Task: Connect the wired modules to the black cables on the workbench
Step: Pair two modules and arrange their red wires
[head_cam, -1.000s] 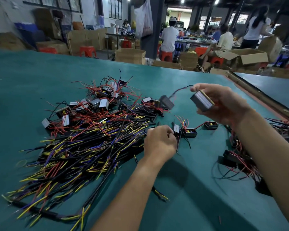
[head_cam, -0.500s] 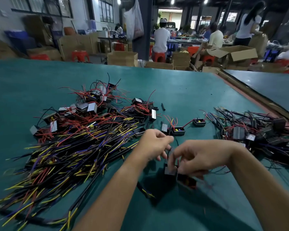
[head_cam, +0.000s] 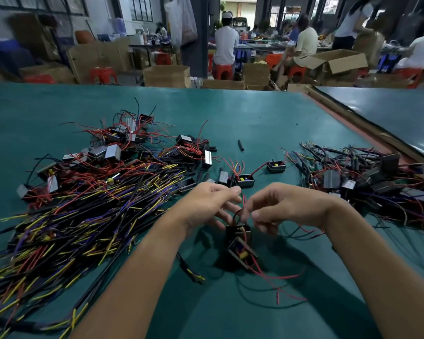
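A person's left hand (head_cam: 206, 204) and right hand (head_cam: 287, 207) meet low over a green workbench (head_cam: 255, 113), fingers curled, their tips pinching the thin wires (head_cam: 236, 214) that rise from two black wired modules (head_cam: 240, 243). The modules sit just below the hands, near the bench's front edge. A sprawling heap of black cables (head_cam: 83, 216) with yellow, purple and red ends lies beside the left forearm. Another tangle of modules and cables (head_cam: 367, 182) lies to the right. Background workers (head_cam: 225, 42) appear blurred.
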Tool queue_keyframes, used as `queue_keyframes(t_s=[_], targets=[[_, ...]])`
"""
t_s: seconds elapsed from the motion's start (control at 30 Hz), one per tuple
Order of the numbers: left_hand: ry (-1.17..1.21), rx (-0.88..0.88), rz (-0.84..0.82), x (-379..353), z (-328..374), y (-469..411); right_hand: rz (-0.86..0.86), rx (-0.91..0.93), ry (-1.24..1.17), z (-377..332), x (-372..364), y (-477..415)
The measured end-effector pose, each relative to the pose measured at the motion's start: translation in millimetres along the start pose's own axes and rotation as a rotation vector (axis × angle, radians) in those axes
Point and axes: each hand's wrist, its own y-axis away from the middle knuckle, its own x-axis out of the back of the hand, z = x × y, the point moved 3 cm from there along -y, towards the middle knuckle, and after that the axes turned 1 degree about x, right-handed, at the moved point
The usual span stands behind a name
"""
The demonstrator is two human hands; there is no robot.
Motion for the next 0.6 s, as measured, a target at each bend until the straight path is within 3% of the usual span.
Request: queue_keyframes(t_s=[0.13,0.33,0.6], targets=[[-0.014,-0.04,0.002,4.6,0.1,-1.0,0.034,0.036,-0.022,-2.2,1.5,-0.1],[-0.076,-0.095,-0.189,10.3,4.5,9.1,0.018,0.138,-0.051,-9.4,-2.8,4.8],[-0.05,-0.086,-0.194,17.2,6.0,13.2,0.065,0.249,0.016,-15.9,-26.4,-4.7]])
